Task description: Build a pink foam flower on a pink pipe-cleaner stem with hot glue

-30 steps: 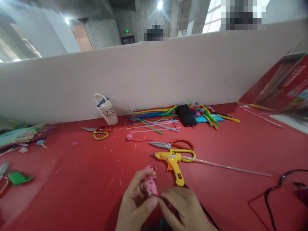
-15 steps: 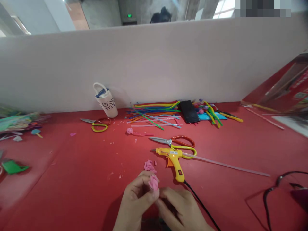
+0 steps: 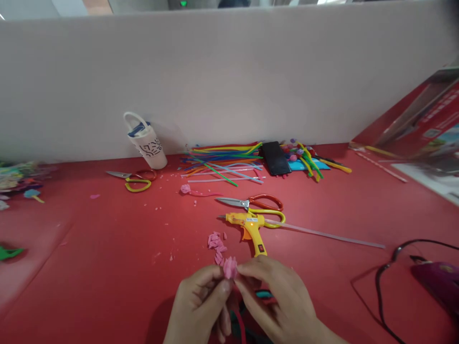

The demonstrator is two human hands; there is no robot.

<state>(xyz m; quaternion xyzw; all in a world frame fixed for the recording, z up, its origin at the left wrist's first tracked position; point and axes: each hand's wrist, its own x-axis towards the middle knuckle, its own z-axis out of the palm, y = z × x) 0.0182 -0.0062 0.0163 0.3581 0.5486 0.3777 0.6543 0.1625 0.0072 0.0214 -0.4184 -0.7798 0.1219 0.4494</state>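
A small pink flower (image 3: pixel 230 268) of layered petal pieces is between my two hands at the lower middle. My left hand (image 3: pixel 199 303) pinches it from the left, and a pinkish-red stem (image 3: pixel 239 326) hangs down beneath it. On the other side, the thumb and forefinger of my right hand (image 3: pixel 281 298) are closed at the petals' right edge. Just beyond my fingers lies a loose heap of pink petal pieces (image 3: pixel 215 241). The yellow glue gun (image 3: pixel 251 222) rests beyond my right hand, a clear glue stick (image 3: pixel 330 235) reaching out behind it.
Red-and-yellow scissors (image 3: pixel 265 201) lie against the glue gun; another pair (image 3: pixel 138 183) is at the left. A finished-looking pink flower (image 3: pixel 185 189), coloured sticks (image 3: pixel 222 162), a black phone (image 3: pixel 276 158) and a white cup (image 3: pixel 148 149) are further back. A dark cable (image 3: pixel 380 282) curls at the right.
The view has tilted down and shifted slightly right. My right fingers have moved up from below the flower to its right edge, and the stem now shows beneath.
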